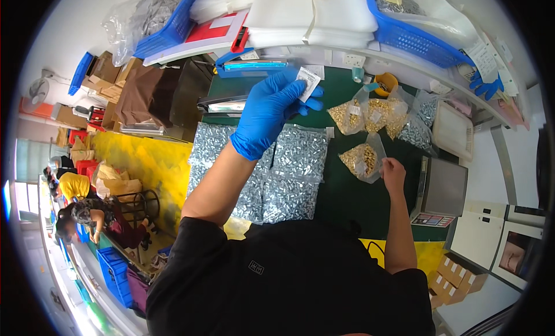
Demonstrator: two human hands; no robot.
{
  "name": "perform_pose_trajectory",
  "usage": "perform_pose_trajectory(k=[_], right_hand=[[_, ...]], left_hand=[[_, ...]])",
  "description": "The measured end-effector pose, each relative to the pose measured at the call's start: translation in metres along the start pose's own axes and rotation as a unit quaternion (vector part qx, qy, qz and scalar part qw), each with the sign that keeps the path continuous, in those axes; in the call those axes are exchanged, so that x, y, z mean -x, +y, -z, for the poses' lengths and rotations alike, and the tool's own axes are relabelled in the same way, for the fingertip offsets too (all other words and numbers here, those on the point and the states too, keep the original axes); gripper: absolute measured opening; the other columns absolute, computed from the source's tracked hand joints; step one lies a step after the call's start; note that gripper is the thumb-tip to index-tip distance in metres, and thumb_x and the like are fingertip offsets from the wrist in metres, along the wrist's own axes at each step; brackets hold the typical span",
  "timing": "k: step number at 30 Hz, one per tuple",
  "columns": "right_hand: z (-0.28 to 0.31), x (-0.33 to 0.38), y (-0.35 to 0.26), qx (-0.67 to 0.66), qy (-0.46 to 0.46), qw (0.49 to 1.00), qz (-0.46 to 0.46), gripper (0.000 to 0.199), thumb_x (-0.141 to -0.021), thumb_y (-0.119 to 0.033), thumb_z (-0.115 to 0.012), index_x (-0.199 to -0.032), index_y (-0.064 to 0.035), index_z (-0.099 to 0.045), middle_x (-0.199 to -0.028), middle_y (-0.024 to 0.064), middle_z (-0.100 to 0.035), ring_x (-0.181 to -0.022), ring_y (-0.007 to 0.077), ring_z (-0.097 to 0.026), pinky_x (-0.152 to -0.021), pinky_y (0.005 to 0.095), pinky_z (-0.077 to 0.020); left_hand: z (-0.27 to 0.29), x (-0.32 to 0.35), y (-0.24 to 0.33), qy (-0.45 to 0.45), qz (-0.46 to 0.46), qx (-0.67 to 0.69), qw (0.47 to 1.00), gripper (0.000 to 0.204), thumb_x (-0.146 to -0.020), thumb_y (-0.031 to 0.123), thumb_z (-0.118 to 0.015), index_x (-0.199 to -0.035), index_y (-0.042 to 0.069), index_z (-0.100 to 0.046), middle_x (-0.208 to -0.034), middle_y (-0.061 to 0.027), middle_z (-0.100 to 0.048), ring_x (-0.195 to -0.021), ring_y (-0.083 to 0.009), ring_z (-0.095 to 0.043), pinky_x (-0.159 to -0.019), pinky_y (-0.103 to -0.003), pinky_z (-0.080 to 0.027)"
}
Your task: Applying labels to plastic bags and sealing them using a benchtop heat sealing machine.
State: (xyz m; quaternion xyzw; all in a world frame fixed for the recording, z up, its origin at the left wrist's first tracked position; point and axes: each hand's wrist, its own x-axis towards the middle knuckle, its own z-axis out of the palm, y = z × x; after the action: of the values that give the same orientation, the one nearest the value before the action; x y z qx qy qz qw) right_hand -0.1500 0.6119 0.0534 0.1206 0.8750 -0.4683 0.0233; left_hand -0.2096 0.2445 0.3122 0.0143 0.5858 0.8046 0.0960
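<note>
Black shirt fabric, matte and soft, fills the foreground; both forearms rise from it over a dark green worktop. Left hand: sheathed in a smooth blue rubber glove, raised above the worktop, thumb and forefinger pinched on a small white paper packet, flat and rectangular, remaining fingers loosely curled. Right hand: bare, fingers closed at the edge of a clear plastic bag of brass-coloured parts, which lies on the worktop just beside it; whether it grips the film or only touches it cannot be told. Further stock: flat crinkled bags of silver-grey parts, laid in overlapping rows beneath the left forearm; three more bags of brass-coloured parts and a silver-filled one behind; a grey weighing scale at the right; blue plastic baskets and a stack of white foam sheets on the shelf above. Hazards, as judged: the packet is light and held only at its edge, so a slack pinch or slippery glove could drop it among the silver bags; thin film of the brass bag may tear or spill small parts if tugged one-handed with its mouth open; a sweep of the left forearm could shift the slick bags below.
</note>
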Motion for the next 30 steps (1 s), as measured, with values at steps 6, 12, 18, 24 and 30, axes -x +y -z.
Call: perform_pose_trajectory(k=[6,12,18,24,30], right_hand=[[0.000,0.002,-0.002,-0.019,-0.001,1.000,-0.018,0.022,-0.097,-0.019,-0.061,-0.100,0.0010,-0.069,-0.067,0.0062,-0.066,-0.056,0.0134,-0.061,-0.055,0.0288,-0.0487],[0.000,0.006,-0.012,0.158,0.071,0.983,0.069,0.019,-0.091,-0.019,-0.068,-0.099,-0.0023,-0.070,-0.074,0.0101,-0.066,-0.068,0.0192,-0.066,-0.060,0.0333,-0.0489],[0.008,0.014,-0.106,-0.005,0.079,0.968,0.240,0.018,-0.095,-0.016,-0.065,-0.104,-0.0008,-0.066,-0.090,0.0060,-0.066,-0.075,0.0086,-0.058,-0.067,0.0254,-0.0469],[0.019,0.058,-0.231,-0.318,-0.128,0.910,0.232,0.017,-0.096,-0.012,-0.064,-0.104,0.0027,-0.063,-0.090,0.0023,-0.063,-0.080,0.0073,-0.056,-0.074,0.0215,-0.0445],[0.009,0.066,-0.239,-0.368,-0.189,0.884,0.216,0.014,-0.098,-0.011,-0.061,-0.101,0.0025,-0.064,-0.087,0.0034,-0.063,-0.079,0.0073,-0.057,-0.072,0.0225,-0.0448]], left_hand=[[-0.019,0.013,-0.005,0.006,-0.017,-0.030,0.999,0.029,-0.100,0.013,-0.056,-0.124,-0.003,-0.061,-0.102,-0.0151,-0.072,-0.084,-0.0211,-0.071,-0.068,-0.027,-0.054],[-0.028,0.026,-0.004,-0.011,-0.012,-0.090,0.996,0.032,-0.100,0.013,-0.058,-0.126,-0.004,-0.059,-0.099,-0.0118,-0.073,-0.078,-0.0164,-0.072,-0.063,-0.022,-0.052],[-0.042,0.040,-0.009,-0.033,0.010,-0.081,0.996,0.032,-0.099,0.011,-0.058,-0.129,-0.002,-0.058,-0.095,-0.0121,-0.073,-0.074,-0.0147,-0.071,-0.058,-0.020,-0.050],[-0.047,0.051,-0.015,-0.062,0.047,-0.077,0.994,0.031,-0.099,0.010,-0.058,-0.128,-0.001,-0.058,-0.094,-0.0117,-0.073,-0.070,-0.0137,-0.070,-0.057,-0.020,-0.049],[-0.043,0.057,-0.016,-0.072,0.064,-0.085,0.992,0.030,-0.098,0.010,-0.060,-0.126,0.000,-0.060,-0.093,-0.0115,-0.073,-0.068,-0.0135,-0.070,-0.057,-0.020,-0.049]])
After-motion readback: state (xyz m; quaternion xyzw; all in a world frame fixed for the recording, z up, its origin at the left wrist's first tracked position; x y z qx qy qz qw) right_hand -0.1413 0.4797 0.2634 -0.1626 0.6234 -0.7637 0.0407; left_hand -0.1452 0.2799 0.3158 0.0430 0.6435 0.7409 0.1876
